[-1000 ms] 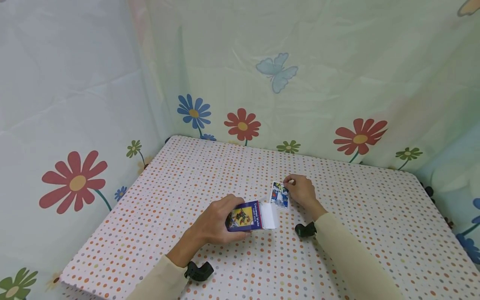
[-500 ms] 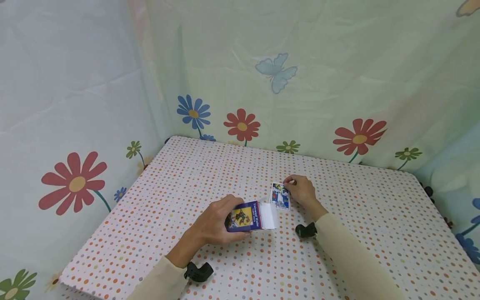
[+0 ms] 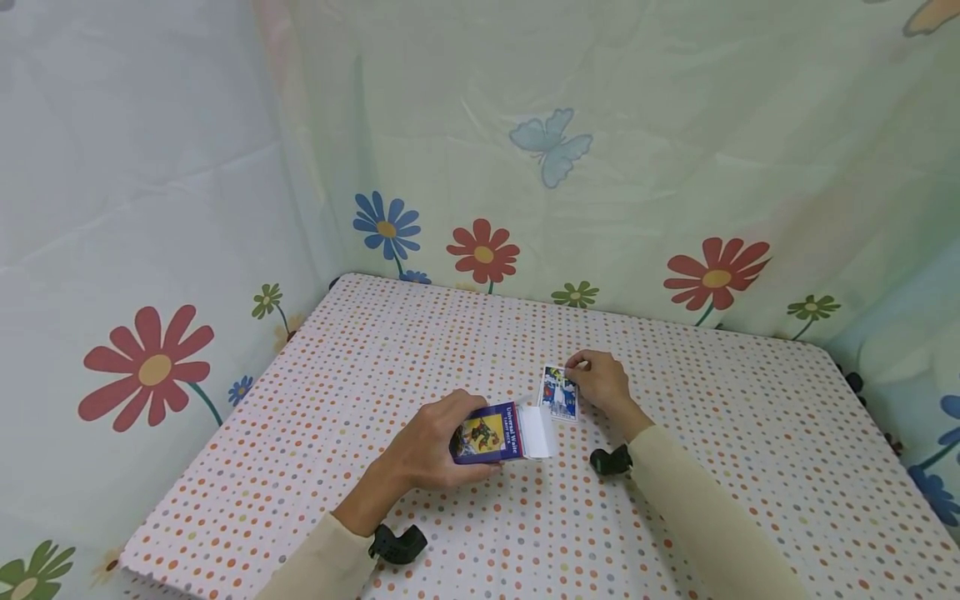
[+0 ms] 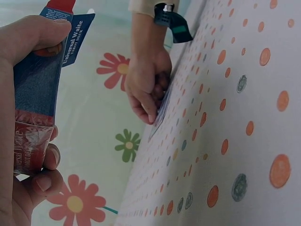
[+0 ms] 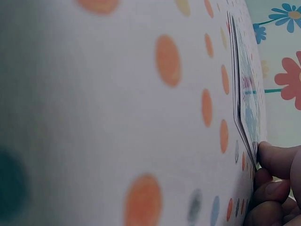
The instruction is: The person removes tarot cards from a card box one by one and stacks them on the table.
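Note:
My left hand grips a dark blue and red tarot card box, its thumb along one side and fingers round the other. The box lies on its side in the air over the table, its white end flap hanging out to the right. Beyond the flap, a small stack of tarot cards lies face up on the cloth. My right hand pinches the stack's far right corner. In the right wrist view the thumb is on top of the cards, with curled fingers below at the edge.
A polka-dot cloth covers the table. Flower-printed curtains hang along its back and left side. Each wrist wears a black strap-on device, one of them the left wrist device.
Both hands keep their places and holds. The head view has tilted very slightly, and the cards have shifted only a trace under the right fingertips.

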Motion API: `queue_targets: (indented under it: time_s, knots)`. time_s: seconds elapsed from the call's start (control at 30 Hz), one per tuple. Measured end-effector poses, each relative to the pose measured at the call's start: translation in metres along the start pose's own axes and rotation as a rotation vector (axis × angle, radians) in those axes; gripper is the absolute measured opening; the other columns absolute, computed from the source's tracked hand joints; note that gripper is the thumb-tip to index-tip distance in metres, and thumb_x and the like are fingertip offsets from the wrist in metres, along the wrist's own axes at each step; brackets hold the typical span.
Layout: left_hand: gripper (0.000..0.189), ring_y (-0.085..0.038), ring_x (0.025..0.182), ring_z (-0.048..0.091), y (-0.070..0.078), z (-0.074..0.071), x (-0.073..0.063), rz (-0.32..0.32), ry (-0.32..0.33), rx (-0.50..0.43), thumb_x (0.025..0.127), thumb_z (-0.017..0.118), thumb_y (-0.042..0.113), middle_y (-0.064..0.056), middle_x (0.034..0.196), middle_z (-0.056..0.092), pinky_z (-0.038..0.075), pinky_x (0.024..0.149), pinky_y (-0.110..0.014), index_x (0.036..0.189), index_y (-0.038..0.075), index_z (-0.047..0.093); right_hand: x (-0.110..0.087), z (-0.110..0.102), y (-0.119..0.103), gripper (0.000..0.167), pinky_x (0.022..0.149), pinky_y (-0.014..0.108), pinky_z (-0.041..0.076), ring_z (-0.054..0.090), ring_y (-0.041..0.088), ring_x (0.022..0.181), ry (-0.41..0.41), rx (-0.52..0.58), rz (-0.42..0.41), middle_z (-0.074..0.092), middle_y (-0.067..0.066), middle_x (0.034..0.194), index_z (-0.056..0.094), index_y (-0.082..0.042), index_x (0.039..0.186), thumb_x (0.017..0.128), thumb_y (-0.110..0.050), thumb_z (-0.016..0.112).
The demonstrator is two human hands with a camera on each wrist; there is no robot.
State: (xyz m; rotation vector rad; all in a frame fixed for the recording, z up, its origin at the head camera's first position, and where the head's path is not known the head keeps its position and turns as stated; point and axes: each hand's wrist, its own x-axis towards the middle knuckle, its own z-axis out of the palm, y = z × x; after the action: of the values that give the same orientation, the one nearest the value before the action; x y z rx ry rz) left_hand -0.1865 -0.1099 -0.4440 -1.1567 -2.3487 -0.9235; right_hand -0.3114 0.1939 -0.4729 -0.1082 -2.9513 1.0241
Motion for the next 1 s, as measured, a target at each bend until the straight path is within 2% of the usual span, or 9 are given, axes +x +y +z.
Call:
queue_targets:
  time_s: [0.2, 0.5, 0.63, 0.77, 1.0]
  knots:
    - [0.071, -0.005, 0.085, 0.056, 0.002, -0.001, 0.001, -0.007, -0.004, 0.004, 0.071, 0.086, 0.041, 0.002, 0.108, 0.062, 0.051, 0.070, -0.020, 0.128, 0.013, 0.056, -0.003, -0.001, 0.000, 0.018, 0.061, 0.034, 0.041, 0.055, 0.023, 0.069, 0.009, 0.012, -0.005, 0.066, 0.010, 0.086, 0.072, -0.008, 0.107, 0.098, -0.022, 0.067]
    - [0.070, -0.005, 0.086, 0.057, 0.002, -0.002, 0.001, -0.007, 0.004, 0.005, 0.071, 0.086, 0.041, 0.002, 0.109, 0.062, 0.051, 0.071, -0.020, 0.128, 0.013, 0.056, -0.008, -0.001, -0.002, 0.021, 0.070, 0.036, 0.041, 0.055, 0.026, 0.082, 0.023, 0.058, 0.012, 0.064, 0.014, 0.096, 0.072, -0.006, 0.110, 0.097, -0.023, 0.067]
    - [0.070, -0.004, 0.086, 0.057, 0.001, -0.002, 0.001, -0.009, 0.007, 0.005, 0.071, 0.086, 0.041, 0.003, 0.108, 0.062, 0.051, 0.070, -0.019, 0.128, 0.013, 0.056, -0.011, -0.003, -0.003, 0.026, 0.065, 0.033, 0.041, 0.053, 0.025, 0.081, 0.044, 0.116, 0.036, 0.060, 0.013, 0.096, 0.071, -0.006, 0.116, 0.097, -0.022, 0.065]
    - [0.070, -0.005, 0.085, 0.057, 0.002, -0.002, 0.001, -0.010, 0.009, 0.012, 0.071, 0.086, 0.040, 0.002, 0.109, 0.062, 0.051, 0.070, -0.020, 0.128, 0.013, 0.056, -0.016, -0.004, -0.002, 0.029, 0.059, 0.027, 0.044, 0.057, 0.021, 0.075, 0.061, 0.203, 0.052, 0.061, 0.012, 0.091, 0.068, -0.004, 0.122, 0.098, -0.019, 0.063]
    - [0.070, -0.006, 0.086, 0.057, 0.002, -0.001, 0.001, -0.017, 0.003, -0.002, 0.071, 0.087, 0.038, 0.002, 0.109, 0.062, 0.051, 0.071, -0.021, 0.128, 0.013, 0.056, -0.024, -0.004, -0.005, 0.030, 0.052, 0.023, 0.041, 0.052, 0.018, 0.068, 0.109, 0.292, 0.093, 0.057, 0.008, 0.085, 0.065, -0.004, 0.123, 0.096, -0.015, 0.063]
